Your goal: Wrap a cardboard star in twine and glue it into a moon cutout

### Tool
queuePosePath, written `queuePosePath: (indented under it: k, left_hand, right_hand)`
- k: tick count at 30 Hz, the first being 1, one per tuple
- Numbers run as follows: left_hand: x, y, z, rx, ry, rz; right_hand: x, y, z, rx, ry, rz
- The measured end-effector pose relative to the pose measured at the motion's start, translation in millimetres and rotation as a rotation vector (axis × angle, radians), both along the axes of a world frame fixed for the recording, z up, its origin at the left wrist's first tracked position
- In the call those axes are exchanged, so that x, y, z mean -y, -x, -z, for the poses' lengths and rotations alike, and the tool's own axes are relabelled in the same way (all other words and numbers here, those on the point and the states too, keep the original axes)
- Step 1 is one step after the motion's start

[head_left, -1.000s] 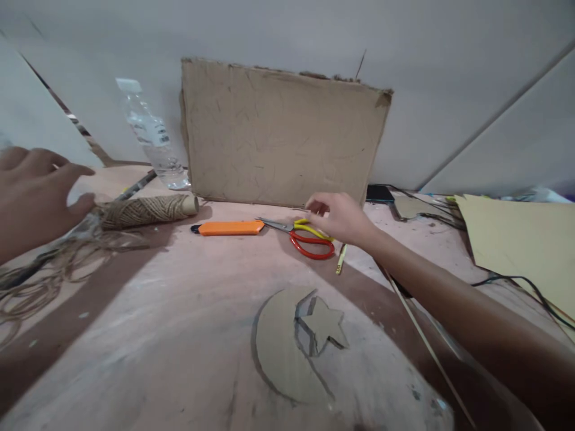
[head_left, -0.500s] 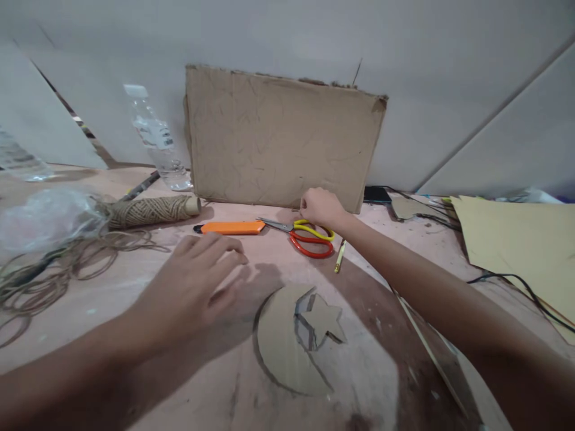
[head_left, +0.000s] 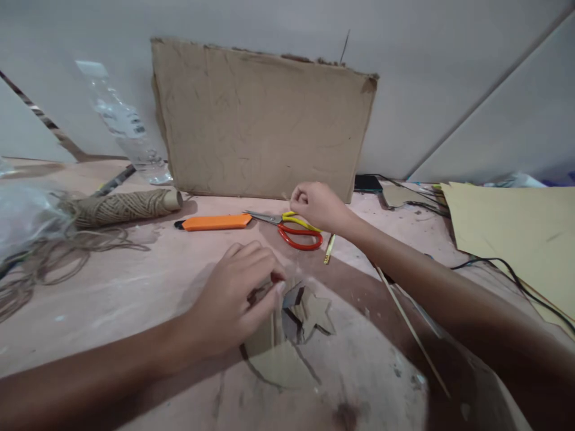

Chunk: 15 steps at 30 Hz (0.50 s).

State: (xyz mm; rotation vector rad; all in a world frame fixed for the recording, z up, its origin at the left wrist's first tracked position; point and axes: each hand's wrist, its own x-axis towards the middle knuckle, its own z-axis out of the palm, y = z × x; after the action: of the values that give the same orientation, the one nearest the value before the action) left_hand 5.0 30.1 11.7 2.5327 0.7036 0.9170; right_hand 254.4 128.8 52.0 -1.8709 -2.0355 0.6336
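Note:
A flat cardboard crescent [head_left: 285,365] lies on the table, partly covered by my left hand [head_left: 245,293]. The hand's thumb and forefinger come together over its upper part; whether anything is between them is hidden. Beside the crescent, to the right, is a cardboard star [head_left: 317,311]. My right hand [head_left: 314,203] is curled closed near the foot of the cardboard sheet, just above the scissors [head_left: 300,235] with red and yellow handles. A small thin tip shows at its fingers, too little to name. Left of the scissors lies an orange utility knife [head_left: 218,222].
A brown cardboard sheet [head_left: 265,120] leans on the wall. On the left are a twine roll [head_left: 126,206], loose twine and a plastic bottle [head_left: 130,131]. A pencil [head_left: 329,248], a thin stick [head_left: 415,332], cables, a phone [head_left: 367,183] and tan sheets [head_left: 507,233] are right.
My left hand has moved right, from beside the crescent to over it, and its fingers have drawn together. My right hand stays near the scissors. The view has shifted slightly.

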Motion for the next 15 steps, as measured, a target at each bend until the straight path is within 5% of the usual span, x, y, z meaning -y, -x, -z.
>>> queuePosePath:
  k: [8, 15]
  left_hand:
    - [-6, -16, 3.5, 0.064, 0.181, 0.088]
    - [-1, -19, 7.2, 0.093, 0.223, 0.154]
  right_hand:
    - [136, -14, 22.7, -0.563, 0.063, -0.097]
    - [159, -1, 32.1, -0.744, 0.087, -0.102]
